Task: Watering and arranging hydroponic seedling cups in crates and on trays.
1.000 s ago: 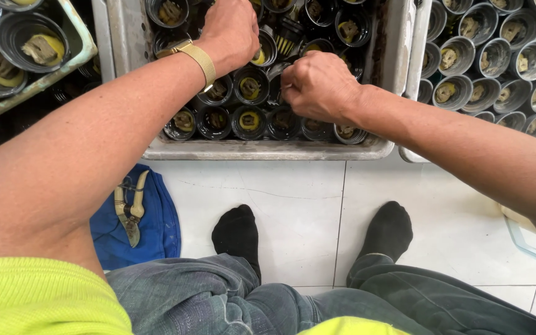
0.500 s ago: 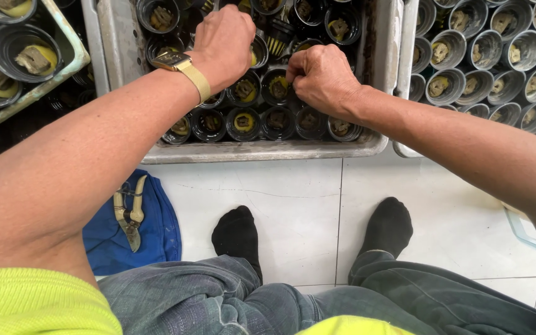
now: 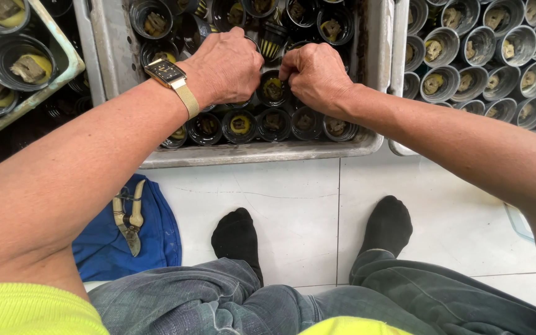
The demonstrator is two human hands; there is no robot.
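Note:
A grey plastic tray point(image 3: 249, 152) on the floor is packed with several small black pots point(image 3: 240, 124), each holding a yellowish plug. My left hand point(image 3: 227, 65), with a gold watch point(image 3: 167, 73) on its wrist, reaches into the tray with its fingers curled down. My right hand point(image 3: 317, 74) is a fist right beside it. Both press against one black pot point(image 3: 273, 88) between them; the fingertips are hidden. A slotted black pot point(image 3: 274, 37) lies tilted just beyond the knuckles.
A second tray of grey pots point(image 3: 479, 56) stands at the right, and a green-rimmed crate with larger pots point(image 3: 26, 68) at the left. Pruning shears point(image 3: 128, 217) lie on a blue cloth point(image 3: 156, 242) on the white tiles by my socked feet point(image 3: 237, 232).
My hands have drawn together from about one pot-width apart until they almost touch over the same pot. The left hand moved right and nearer; the right barely moved.

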